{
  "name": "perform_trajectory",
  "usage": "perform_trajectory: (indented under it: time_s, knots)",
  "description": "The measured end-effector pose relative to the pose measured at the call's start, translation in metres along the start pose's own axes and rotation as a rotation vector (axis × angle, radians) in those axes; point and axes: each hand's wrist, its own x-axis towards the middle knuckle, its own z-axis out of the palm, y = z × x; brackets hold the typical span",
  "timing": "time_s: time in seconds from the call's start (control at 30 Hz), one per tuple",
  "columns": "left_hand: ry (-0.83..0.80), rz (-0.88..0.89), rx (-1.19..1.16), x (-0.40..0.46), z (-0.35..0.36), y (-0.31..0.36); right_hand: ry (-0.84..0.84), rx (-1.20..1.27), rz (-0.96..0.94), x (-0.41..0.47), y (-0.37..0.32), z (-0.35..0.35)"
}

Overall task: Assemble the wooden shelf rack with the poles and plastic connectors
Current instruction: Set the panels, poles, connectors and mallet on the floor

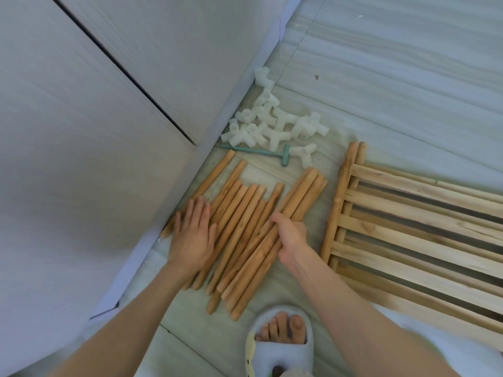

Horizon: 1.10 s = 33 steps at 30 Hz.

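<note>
Head view: left hand (193,235), fingers straight and spread, lies flat on the wooden poles (239,227) on the floor (381,91); right hand (291,235) curls round a bundle of poles (302,197), gripping it; poles lie side by side, long axes running from lower left to upper right; white plastic connectors (275,123) heaped beyond them, beside a green mallet (261,153); slatted shelf panels (413,227) stacked to the right

I see a pale slipper (283,349) at 6 o'clock on the tile floor (394,77), white cabinet doors (81,131) at 9 o'clock.
</note>
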Motion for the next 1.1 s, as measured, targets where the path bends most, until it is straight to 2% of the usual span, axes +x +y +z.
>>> perform_trajectory:
  time_s: [0.07, 0.23, 0.4, 0.5, 0.77, 0.97, 1.1]
  knots:
    - [0.028, -0.012, -0.052, 0.008, -0.004, -0.001, 0.018, -0.003, 0.009, 0.002, 0.002, 0.002]
    - [-0.096, -0.06, -0.11, 0.022, -0.01, -0.004, 0.031, 0.016, 0.018, 0.004, 0.008, 0.011]
    - [-0.035, -0.106, -0.159, -0.007, -0.004, -0.007, -0.023, 0.042, 0.05, 0.005, 0.016, 0.024]
    - [-0.02, 0.01, -0.123, -0.008, -0.003, -0.005, -0.06, 0.029, 0.066, 0.003, 0.018, 0.025]
    - [-0.112, 0.442, 0.183, 0.008, 0.008, 0.027, 0.018, -0.058, 0.013, 0.005, 0.009, 0.002]
    - [-0.066, 0.326, -0.032, 0.0, 0.003, 0.013, -0.067, -0.007, 0.031, -0.002, 0.012, 0.003]
    - [-0.001, 0.199, -0.278, -0.009, 0.0, 0.024, -0.149, -0.131, 0.052, -0.006, 0.01, -0.004]
